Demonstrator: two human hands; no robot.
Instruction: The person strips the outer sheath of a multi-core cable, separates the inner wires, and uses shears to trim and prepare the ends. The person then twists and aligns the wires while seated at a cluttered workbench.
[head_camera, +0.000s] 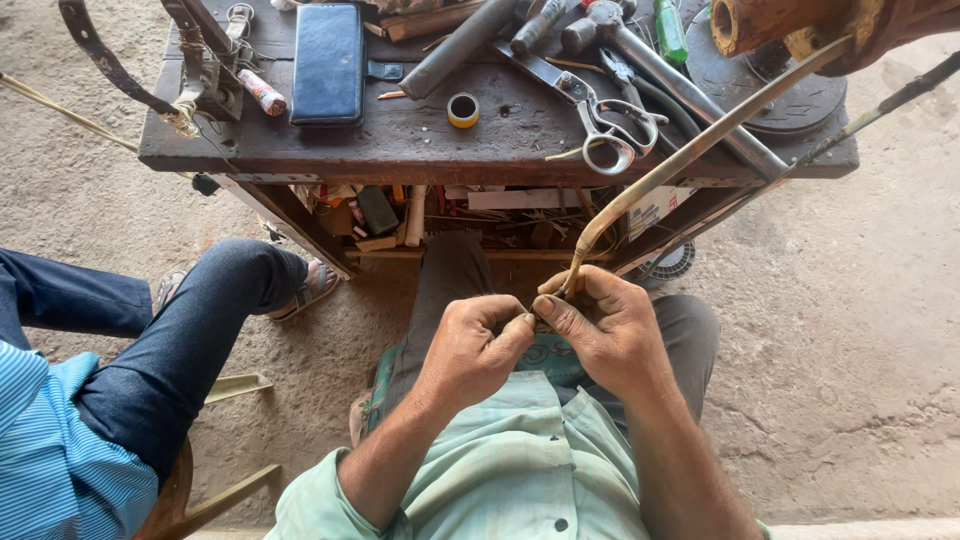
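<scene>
My left hand (472, 348) and my right hand (603, 332) meet over my lap, fingertips pinched together on the lower end of a long pale cane strip (690, 155). The strip curves up and to the right from my fingers, passing over the workbench corner toward a wooden piece (790, 25) at the top right. Both hands are closed on the strip's end; what lies between the fingertips is hidden.
A dark wooden workbench (400, 140) stands ahead, holding scissors (605, 125), a hammer (680, 85), a black wallet (327, 62), a small tape roll (463, 109) and other tools. Clutter fills its lower shelf (450, 215). Another person's leg in dark trousers (170, 340) sits at my left.
</scene>
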